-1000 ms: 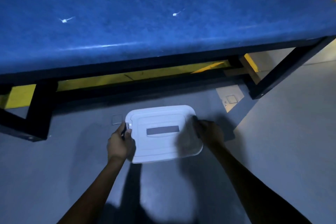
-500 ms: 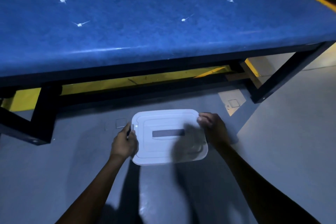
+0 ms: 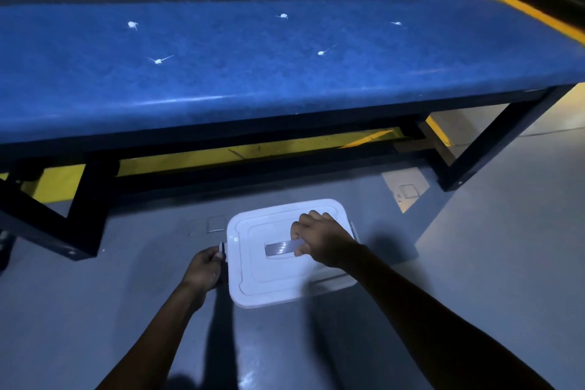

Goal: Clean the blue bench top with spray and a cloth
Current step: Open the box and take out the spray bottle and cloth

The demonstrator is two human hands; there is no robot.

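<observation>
The blue bench top (image 3: 253, 79) stretches across the upper view, dotted with several small white blobs (image 3: 157, 60). On the grey floor in front of it stands a white lidded plastic box (image 3: 272, 282). My left hand (image 3: 204, 269) pinches the latch on the box's left edge. My right hand (image 3: 323, 239) lies on top of the lid, fingers curled around the grey handle (image 3: 280, 248) in its middle. No spray bottle or cloth is visible.
The bench rests on a dark metal frame with legs (image 3: 493, 142) at the right and left (image 3: 85, 209). A yellow floor stripe (image 3: 190, 158) runs under it. A floor socket plate (image 3: 406, 188) lies right of the box.
My right hand has moved from the box's right edge onto the lid and closed on the central handle. My left hand stays at the left latch. The view has tilted upward slightly.
</observation>
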